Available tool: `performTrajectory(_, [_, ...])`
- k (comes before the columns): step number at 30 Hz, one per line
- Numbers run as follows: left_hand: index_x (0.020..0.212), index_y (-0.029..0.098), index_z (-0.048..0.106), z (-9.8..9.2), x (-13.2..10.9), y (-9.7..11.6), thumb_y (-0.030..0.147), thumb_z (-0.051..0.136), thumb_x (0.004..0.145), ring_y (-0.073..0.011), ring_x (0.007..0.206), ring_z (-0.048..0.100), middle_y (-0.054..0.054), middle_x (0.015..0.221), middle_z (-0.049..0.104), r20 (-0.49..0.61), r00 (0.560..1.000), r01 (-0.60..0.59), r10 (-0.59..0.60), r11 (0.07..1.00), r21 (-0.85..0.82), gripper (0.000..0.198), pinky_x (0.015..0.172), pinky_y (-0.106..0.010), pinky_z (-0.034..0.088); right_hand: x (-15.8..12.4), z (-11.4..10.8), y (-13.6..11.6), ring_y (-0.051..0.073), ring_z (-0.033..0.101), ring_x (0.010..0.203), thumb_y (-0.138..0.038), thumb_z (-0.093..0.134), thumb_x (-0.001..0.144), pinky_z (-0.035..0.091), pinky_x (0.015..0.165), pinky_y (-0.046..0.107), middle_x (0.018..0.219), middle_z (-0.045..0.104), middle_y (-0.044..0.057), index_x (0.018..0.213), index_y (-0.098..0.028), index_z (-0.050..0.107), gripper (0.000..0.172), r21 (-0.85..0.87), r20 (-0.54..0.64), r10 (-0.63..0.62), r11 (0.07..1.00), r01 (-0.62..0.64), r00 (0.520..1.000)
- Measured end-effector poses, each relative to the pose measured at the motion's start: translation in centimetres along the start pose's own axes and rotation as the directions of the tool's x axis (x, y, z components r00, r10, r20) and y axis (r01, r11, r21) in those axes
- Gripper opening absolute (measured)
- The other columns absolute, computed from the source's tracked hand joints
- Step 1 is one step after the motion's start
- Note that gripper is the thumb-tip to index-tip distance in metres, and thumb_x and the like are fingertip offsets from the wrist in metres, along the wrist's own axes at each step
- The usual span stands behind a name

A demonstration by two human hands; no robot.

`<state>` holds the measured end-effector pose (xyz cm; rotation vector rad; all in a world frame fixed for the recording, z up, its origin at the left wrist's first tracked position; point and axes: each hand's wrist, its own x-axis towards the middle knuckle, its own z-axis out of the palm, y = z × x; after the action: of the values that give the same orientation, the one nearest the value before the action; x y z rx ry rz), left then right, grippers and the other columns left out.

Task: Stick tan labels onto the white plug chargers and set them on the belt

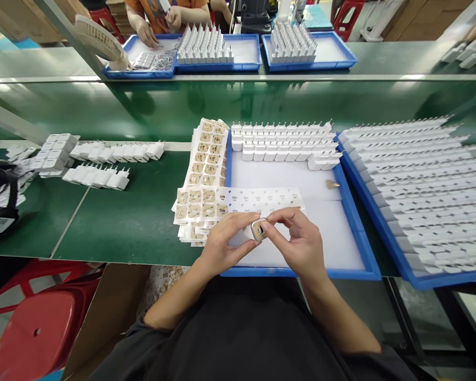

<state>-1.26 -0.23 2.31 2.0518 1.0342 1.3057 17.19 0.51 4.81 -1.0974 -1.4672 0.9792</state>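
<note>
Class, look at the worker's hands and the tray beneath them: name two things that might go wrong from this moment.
1. The white charger is pinched only by fingertips of the left hand and right hand; it might slip onto the blue tray.
2. The label sheet overhangs the tray's left wall beside both hands, so a wrist might drag it or crease it.

Bare tray floor [333,233] below charger rows [281,143]

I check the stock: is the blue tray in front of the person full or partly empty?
Partly empty. The blue tray has white chargers only along its far side; the near part shows bare white bottom.
</note>
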Motion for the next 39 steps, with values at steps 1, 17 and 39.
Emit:
performTrajectory(1, [0.139,0.027,0.058,0.0,0.0,0.0,0.019,0.073,0.09,-0.0235,0.115,0.07,-0.009,0.126,0.073,-0.001,1.0,-0.002,0.002,1.0,0.001,0.053,0.1,-0.039,0.057,0.0,0.0,0.0,0.017,0.066,0.082,-0.019,0.074,0.089,0.057,0.083,0.038,0.084,0.068,-0.001,0.092,-0.025,0.068,0.009,-0.017,0.002,-0.01,1.0,0.01,1.0])
performTrajectory(17, [0.13,0.025,0.062,1.5,-0.9,-1.3,0.02,0.076,0.088,-0.0256,0.122,0.069,-0.011,0.128,0.072,-0.175,0.981,0.044,-0.079,0.979,-0.197,0.044,0.104,-0.044,0.058,0.3,0.3,0.6,0.02,0.059,0.108,-0.028,0.075,0.088,0.06,0.084,0.034,0.115,0.059,0.004,0.118,-0.035,0.071,0.031,0.224,0.26,0.094,0.962,-0.154,0.961])
performTrajectory(39, [0.131,0.026,0.057,1.9,0.2,-1.3,0.014,0.077,0.086,-0.0241,0.113,0.073,-0.009,0.12,0.077,-0.244,0.921,-0.241,0.302,0.938,0.25,0.051,0.091,-0.043,0.066,0.4,2.1,1.5,0.022,0.058,0.097,-0.025,0.058,0.089,0.049,0.09,0.038,0.095,0.059,0.003,0.092,-0.026,0.069,0.012,0.372,0.078,0.148,0.913,-0.166,0.986])
